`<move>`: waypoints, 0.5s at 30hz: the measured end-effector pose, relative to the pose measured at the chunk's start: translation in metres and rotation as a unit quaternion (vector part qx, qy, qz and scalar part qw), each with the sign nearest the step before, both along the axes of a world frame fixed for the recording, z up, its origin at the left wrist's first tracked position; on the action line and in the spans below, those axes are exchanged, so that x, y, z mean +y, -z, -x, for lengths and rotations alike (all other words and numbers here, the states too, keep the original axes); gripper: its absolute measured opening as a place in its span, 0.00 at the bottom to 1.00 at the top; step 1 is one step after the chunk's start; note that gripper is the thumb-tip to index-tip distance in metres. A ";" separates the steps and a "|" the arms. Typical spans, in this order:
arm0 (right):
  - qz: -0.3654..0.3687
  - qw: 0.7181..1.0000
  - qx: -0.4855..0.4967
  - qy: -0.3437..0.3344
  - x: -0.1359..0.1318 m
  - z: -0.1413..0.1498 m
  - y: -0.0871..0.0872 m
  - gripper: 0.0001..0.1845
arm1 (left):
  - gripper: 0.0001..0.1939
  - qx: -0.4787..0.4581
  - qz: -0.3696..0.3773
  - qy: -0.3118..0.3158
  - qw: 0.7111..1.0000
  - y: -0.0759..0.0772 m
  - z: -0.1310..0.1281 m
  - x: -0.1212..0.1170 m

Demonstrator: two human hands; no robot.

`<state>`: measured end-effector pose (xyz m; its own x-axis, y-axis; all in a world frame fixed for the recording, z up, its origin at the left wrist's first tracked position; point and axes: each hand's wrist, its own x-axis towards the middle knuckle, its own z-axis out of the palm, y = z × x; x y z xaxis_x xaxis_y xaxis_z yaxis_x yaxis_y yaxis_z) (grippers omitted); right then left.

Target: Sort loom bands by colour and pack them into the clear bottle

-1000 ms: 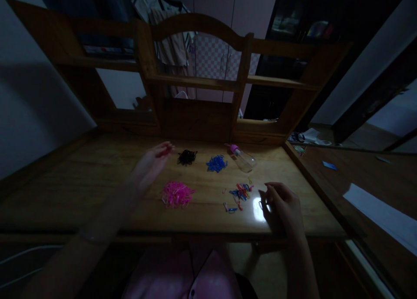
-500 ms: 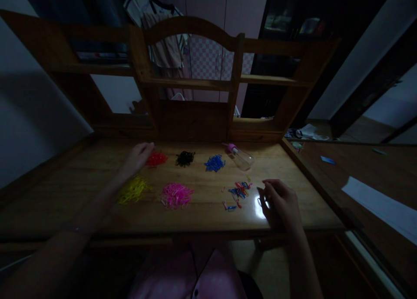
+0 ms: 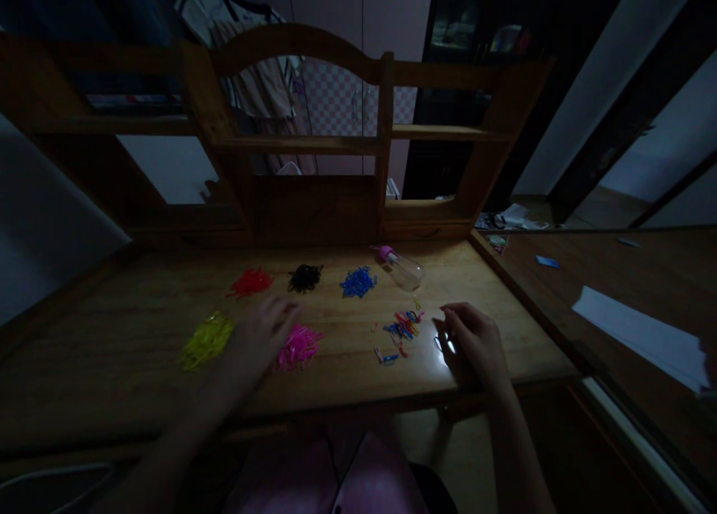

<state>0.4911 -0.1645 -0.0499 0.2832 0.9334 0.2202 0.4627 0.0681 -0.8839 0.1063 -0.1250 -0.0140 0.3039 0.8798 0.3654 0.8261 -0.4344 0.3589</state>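
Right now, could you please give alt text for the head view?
On a wooden desk, a blurred left hand is between a yellow pile and a pink pile of small bands; the right hand is near a mixed-colour pile. Behind lie a red pile, a black pile, a blue pile and a clear bottle.

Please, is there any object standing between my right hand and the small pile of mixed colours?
Nothing visible stands between your right hand and the mixed-colour pile. The transparent bottle lies behind the pile, off that direct path.
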 end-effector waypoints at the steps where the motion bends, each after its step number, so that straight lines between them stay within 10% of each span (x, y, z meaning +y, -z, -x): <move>1: 0.003 1.000 0.000 0.002 0.000 0.000 0.000 0.15 | 0.16 -0.007 0.033 0.037 0.999 0.001 -0.022 -0.015; 7: 0.000 1.000 -0.005 0.001 0.000 0.000 0.003 0.15 | 0.13 -0.083 0.155 0.155 0.972 0.015 -0.112 -0.049; 15: -0.006 1.000 0.005 -0.003 0.001 0.000 0.001 0.15 | 0.06 -0.075 0.166 0.176 0.967 0.022 -0.114 -0.026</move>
